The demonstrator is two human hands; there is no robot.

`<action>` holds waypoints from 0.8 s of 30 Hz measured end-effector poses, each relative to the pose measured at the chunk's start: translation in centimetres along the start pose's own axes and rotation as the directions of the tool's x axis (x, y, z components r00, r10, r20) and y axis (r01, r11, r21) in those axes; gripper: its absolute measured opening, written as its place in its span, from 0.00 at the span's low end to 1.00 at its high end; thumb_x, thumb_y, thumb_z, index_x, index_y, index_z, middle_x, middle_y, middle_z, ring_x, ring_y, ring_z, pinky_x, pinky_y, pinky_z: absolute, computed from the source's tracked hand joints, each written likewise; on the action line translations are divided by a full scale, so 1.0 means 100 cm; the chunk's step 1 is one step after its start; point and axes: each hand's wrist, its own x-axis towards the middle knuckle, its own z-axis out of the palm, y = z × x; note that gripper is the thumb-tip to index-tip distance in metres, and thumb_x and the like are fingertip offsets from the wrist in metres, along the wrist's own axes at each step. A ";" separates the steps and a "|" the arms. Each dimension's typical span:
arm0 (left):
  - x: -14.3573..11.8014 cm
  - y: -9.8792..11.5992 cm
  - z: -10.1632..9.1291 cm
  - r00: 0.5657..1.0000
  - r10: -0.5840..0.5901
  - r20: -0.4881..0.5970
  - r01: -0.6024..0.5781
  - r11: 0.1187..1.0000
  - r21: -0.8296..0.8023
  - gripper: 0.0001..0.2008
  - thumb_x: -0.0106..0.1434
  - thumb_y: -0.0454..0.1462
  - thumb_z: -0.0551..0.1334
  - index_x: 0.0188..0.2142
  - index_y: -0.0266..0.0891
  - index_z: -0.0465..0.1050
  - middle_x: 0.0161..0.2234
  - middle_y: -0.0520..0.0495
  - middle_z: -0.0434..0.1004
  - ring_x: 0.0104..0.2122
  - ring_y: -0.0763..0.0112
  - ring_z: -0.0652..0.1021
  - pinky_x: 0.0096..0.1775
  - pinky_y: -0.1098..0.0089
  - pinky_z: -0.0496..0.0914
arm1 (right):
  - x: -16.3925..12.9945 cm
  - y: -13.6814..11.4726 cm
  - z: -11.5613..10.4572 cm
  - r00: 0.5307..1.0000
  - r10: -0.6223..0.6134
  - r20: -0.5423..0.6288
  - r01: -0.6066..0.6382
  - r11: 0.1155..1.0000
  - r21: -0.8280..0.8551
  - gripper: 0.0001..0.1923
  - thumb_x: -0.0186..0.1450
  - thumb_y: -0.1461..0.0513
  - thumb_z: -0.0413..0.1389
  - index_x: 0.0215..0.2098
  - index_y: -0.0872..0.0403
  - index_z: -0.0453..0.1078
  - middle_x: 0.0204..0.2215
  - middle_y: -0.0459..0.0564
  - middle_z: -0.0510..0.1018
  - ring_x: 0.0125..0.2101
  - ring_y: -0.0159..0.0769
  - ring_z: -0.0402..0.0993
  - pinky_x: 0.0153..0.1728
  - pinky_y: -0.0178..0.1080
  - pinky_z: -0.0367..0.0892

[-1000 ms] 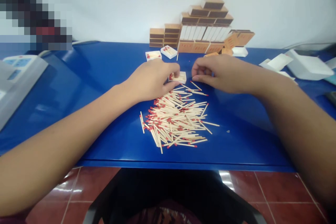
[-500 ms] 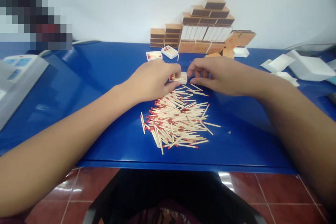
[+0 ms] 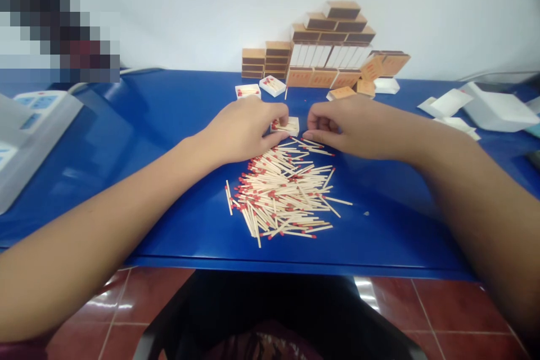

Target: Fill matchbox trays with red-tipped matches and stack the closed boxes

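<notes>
**Matches half sorted, small tray in hand**

Matches lie mostly loose in a heap on the blue worktop, so much seems left to pack. Two filled trays sit further back, near the stacked matchboxes.

Head view: the left hand curls around a small white tray, thumb and fingers pinching its near end. The right hand rests just beside it, fingers curled shut; whether it grips a match I cannot tell.
</notes>
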 end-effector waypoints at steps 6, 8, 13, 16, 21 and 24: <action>0.001 0.001 0.000 1.000 -0.016 0.003 0.016 1.000 0.005 0.10 0.68 0.43 0.64 0.44 0.42 0.79 0.28 0.48 0.76 0.34 0.62 0.78 0.42 0.62 0.67 | 0.001 -0.007 0.000 0.999 -0.029 -0.022 0.030 0.999 0.040 0.12 0.70 0.51 0.55 0.44 0.47 0.74 0.30 0.47 0.80 0.29 0.39 0.73 0.32 0.42 0.58; 0.000 0.002 0.000 1.000 -0.012 0.005 0.012 1.000 0.013 0.10 0.68 0.43 0.64 0.44 0.42 0.79 0.28 0.48 0.76 0.34 0.62 0.78 0.42 0.62 0.68 | 0.002 -0.009 0.000 0.999 -0.044 -0.023 0.045 0.998 0.048 0.11 0.70 0.51 0.54 0.44 0.46 0.74 0.32 0.47 0.81 0.30 0.39 0.73 0.32 0.42 0.58; 0.000 0.001 0.000 1.000 0.004 -0.007 -0.003 1.000 0.004 0.10 0.68 0.43 0.62 0.43 0.42 0.79 0.27 0.49 0.75 0.35 0.61 0.79 0.43 0.62 0.69 | 0.002 -0.013 0.002 0.997 -0.066 -0.041 0.069 0.995 0.076 0.11 0.72 0.53 0.52 0.43 0.46 0.74 0.31 0.47 0.81 0.31 0.40 0.73 0.35 0.43 0.60; 0.000 0.000 0.002 1.000 0.004 -0.013 -0.004 1.000 -0.001 0.09 0.68 0.42 0.62 0.42 0.42 0.79 0.27 0.49 0.75 0.35 0.61 0.79 0.44 0.62 0.69 | 0.003 -0.013 0.003 0.997 -0.063 -0.044 0.067 0.994 0.081 0.10 0.72 0.54 0.52 0.42 0.47 0.74 0.30 0.47 0.80 0.30 0.40 0.72 0.35 0.43 0.60; 0.001 0.002 0.003 1.000 0.012 -0.005 -0.012 1.000 0.000 0.11 0.68 0.43 0.61 0.43 0.42 0.79 0.27 0.49 0.76 0.37 0.60 0.80 0.45 0.62 0.70 | 0.004 -0.013 0.007 0.997 -0.045 -0.058 0.050 0.994 0.093 0.09 0.72 0.55 0.53 0.43 0.49 0.73 0.29 0.47 0.78 0.29 0.39 0.71 0.34 0.42 0.58; 0.001 0.004 0.001 1.000 -0.008 0.027 0.008 1.000 0.006 0.12 0.69 0.43 0.61 0.45 0.41 0.79 0.27 0.48 0.77 0.37 0.59 0.81 0.44 0.62 0.70 | 0.004 -0.013 0.009 0.996 -0.042 -0.074 0.047 0.997 0.066 0.09 0.72 0.54 0.55 0.42 0.49 0.72 0.29 0.48 0.77 0.30 0.40 0.71 0.34 0.42 0.58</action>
